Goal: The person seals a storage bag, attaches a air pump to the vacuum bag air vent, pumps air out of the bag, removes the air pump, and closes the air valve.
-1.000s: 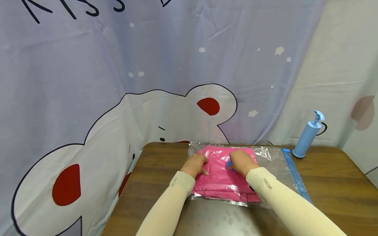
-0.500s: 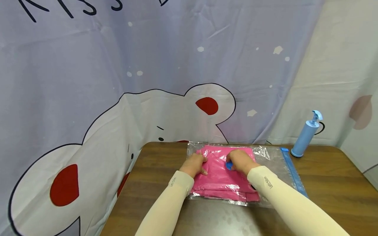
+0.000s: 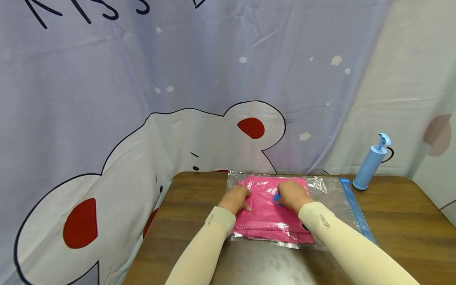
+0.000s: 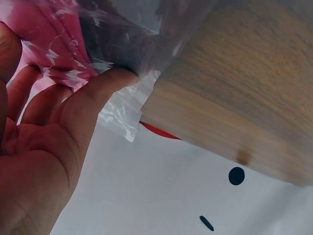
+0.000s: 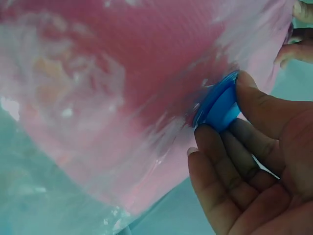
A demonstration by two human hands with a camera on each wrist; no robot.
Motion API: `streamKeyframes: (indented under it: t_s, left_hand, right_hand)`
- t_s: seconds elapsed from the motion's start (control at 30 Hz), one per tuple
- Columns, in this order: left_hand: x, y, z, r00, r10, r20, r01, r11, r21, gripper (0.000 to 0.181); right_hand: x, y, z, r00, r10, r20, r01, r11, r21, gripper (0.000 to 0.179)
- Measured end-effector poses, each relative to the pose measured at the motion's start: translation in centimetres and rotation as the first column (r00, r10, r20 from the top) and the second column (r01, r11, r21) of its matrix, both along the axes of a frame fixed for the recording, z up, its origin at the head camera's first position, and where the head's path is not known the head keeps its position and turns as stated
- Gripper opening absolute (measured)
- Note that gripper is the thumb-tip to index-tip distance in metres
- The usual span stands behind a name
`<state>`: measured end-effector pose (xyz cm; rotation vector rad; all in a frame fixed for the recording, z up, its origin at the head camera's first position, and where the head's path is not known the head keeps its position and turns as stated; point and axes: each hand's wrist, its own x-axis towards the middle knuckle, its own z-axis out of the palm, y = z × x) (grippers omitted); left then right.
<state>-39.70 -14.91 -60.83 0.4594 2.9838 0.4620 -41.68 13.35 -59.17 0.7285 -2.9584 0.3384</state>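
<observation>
A clear vacuum storage bag [image 3: 325, 192] lies on the table with folded pink fabric [image 3: 261, 215] inside. My left hand [image 3: 235, 199] holds the bag's left side; in the left wrist view, its fingers [image 4: 100, 90] lie against the plastic and the pink edge. On top of the bag, my right hand [image 3: 293, 196] pinches a round blue valve cap [image 5: 222, 105] between thumb and fingertips. The cap is partly covered by the fingers in the head view. In the right wrist view, the plastic around it looks drawn up and creased.
A light blue hand pump [image 3: 370, 166] stands at the table's back right. Along the bag's right end runs a blue zip strip [image 3: 358, 209]. A printed curtain [image 3: 213, 138] hangs behind the wooden table [image 3: 185, 221].
My right fingers shift slightly around the blue valve cap, which shows a little differently between frames. My left hand stays on the bag's left side.
</observation>
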Motion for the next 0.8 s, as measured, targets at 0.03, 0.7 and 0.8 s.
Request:
streamKeyframes:
  t_s: [0.03,0.7,0.8]
  left_hand:
    - [0.1,0.0,0.1,1.0,-0.002,-0.005,0.002,1.0,-0.005,0.079]
    - [-0.8,-0.5,-0.9,0.998,-0.046,-0.031,0.045,0.998,-0.051,0.076]
    - [-0.7,-0.4,-0.8,0.998,-0.045,-0.033,0.043,0.997,-0.064,0.077]
  right_hand:
    - [0.2,-0.1,0.4,1.0,0.009,0.012,-0.009,1.0,0.003,0.029]
    - [7.2,-1.9,9.7,0.988,0.011,0.152,-0.011,1.0,0.0,0.063]
    - [5.3,-1.2,6.6,0.998,0.023,0.06,-0.021,0.999,-0.032,0.035]
